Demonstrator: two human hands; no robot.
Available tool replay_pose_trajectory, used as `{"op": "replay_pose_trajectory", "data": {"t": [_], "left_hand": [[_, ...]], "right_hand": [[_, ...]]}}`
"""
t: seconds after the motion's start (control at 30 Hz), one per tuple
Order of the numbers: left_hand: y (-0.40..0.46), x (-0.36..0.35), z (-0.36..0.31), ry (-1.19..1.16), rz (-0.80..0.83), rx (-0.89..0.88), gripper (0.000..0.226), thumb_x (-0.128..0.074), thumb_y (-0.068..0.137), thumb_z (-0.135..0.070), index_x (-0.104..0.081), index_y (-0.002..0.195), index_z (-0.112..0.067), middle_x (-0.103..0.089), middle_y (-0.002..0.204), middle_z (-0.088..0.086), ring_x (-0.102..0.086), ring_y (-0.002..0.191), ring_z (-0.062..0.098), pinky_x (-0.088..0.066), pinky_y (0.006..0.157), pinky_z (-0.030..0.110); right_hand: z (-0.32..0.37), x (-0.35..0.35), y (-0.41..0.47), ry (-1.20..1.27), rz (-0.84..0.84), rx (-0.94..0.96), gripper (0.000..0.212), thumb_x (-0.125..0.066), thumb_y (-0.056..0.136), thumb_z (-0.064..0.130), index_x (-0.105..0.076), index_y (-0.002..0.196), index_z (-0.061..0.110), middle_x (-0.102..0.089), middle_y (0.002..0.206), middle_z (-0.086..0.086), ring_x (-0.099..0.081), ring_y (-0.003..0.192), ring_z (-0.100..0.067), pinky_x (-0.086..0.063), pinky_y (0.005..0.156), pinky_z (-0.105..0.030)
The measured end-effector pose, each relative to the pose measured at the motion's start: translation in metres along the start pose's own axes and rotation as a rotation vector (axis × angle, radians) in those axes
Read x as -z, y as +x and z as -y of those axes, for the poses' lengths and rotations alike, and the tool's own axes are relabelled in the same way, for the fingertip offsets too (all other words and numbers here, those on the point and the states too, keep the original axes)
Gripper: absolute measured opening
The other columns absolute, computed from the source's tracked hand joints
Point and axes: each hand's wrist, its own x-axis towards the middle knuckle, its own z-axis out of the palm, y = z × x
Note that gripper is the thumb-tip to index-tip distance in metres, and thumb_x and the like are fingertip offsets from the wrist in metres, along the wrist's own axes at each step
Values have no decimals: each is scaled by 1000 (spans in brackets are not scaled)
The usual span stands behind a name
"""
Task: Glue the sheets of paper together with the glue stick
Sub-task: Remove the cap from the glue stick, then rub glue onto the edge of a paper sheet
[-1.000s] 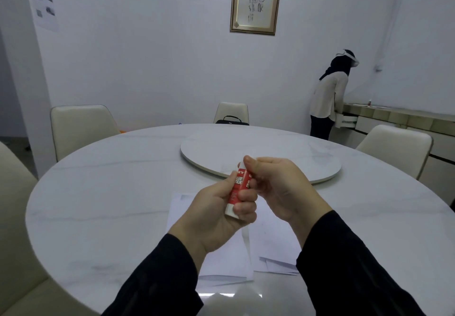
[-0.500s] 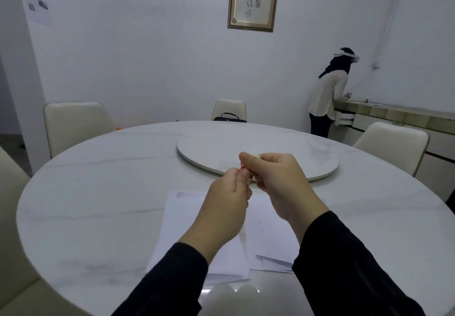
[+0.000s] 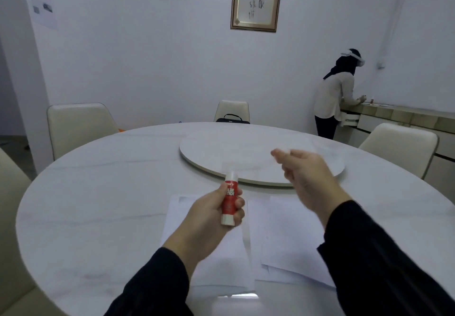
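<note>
Assessing risk: glue stick (image 3: 229, 198) tip looks uncapped and points away from the sheets of paper (image 3: 290, 232); judged hazards are smearing the worktop (image 3: 103, 192) or misaligned sheets
Left hand (image 3: 211, 214): fingers wrapped around the stick, held upright above the papers
Right hand (image 3: 305, 175): raised, blurred, fingertips pinched; cap not discernible
Papers: overlapping, near the worktop's near edge

left hand (image 3: 209, 213) gripping red-and-white glue stick (image 3: 229, 198) upright above white paper sheets (image 3: 283, 237); right hand (image 3: 304, 175) raised apart, blurred, its grip unclear; round marble table (image 3: 98, 192) beneath.
</note>
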Motion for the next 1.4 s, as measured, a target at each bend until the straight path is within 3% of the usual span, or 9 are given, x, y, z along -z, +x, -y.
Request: {"op": "replay_pose_trajectory", "data": {"t": [0.13,0.27,0.47,0.73,0.87,1.0,1.1,1.23,1.4], "left_hand": [[17,-4,-9,109,-93,-101,30,-35,99,-20,-59,97,-3,-60,74,8,-52,60,18,-44,61,26],[33,0,-7,66,-107,-141,28,-36,99,-18,-60,103,-4,-70,84,9,-60,67,18,-49,71,29],[43,14,-4,40,-100,-144,25,-41,97,-16,-63,105,-5,-72,82,4,-67,70,16,-53,71,27],[48,18,-9,-22,-35,-167,29,-54,82,-22,-67,100,-3,-73,91,10,-70,76,18,-59,72,30],[46,17,-10,-42,-41,-197,23,-48,91,-15,-67,96,-2,-73,92,12,-71,83,21,-60,74,30],[45,18,-11,-35,-81,-253,25,-54,82,-20,-66,96,-2,-74,92,11,-70,88,23,-60,77,31],[42,15,-12,22,-111,-309,30,-58,76,-26,-68,94,-4,-74,91,7,-70,86,19,-57,74,26],[37,10,-8,116,-149,-310,33,-62,73,-30,-70,96,-8,-74,91,3,-67,82,18,-56,73,23],[34,2,-6,145,-120,-329,30,-62,71,-28,-71,93,-10,-76,87,1,-69,75,11,-58,72,26]], "right_hand": [[-38,-22,4,14,-23,-99,25,-71,82,15,-68,105,6,-68,95,-2,-60,92,-14,-43,85,-26],[-66,-39,22,-181,-88,-110,28,-69,83,15,-66,110,11,-59,88,2,-57,85,-13,-42,76,-22],[-98,-56,53,-483,-65,-42,30,-67,83,13,-65,114,13,-62,97,0,-60,92,-16,-49,86,-29],[-128,-68,72,-784,-126,-22,15,-64,81,21,-66,95,20,-67,82,7,-64,89,-19,-52,84,-37],[-107,-63,66,-739,-210,87,26,-63,85,22,-64,111,16,-65,98,-1,-60,97,-21,-50,88,-38],[-57,-57,35,-531,-199,102,39,-43,97,40,-65,92,8,-65,85,-4,-57,77,-18,-43,63,-28],[-37,-57,-17,-508,-76,139,49,-45,90,54,-62,75,11,-63,71,0,-55,67,-17,-40,59,-30],[-44,-67,-66,-703,-72,284,32,-57,81,59,-59,91,29,-59,81,13,-53,75,-4,-40,62,-16],[-55,-73,-68,-574,-199,346,18,-60,87,43,-59,84,25,-57,76,13,-52,71,-3,-37,59,-13]]}}
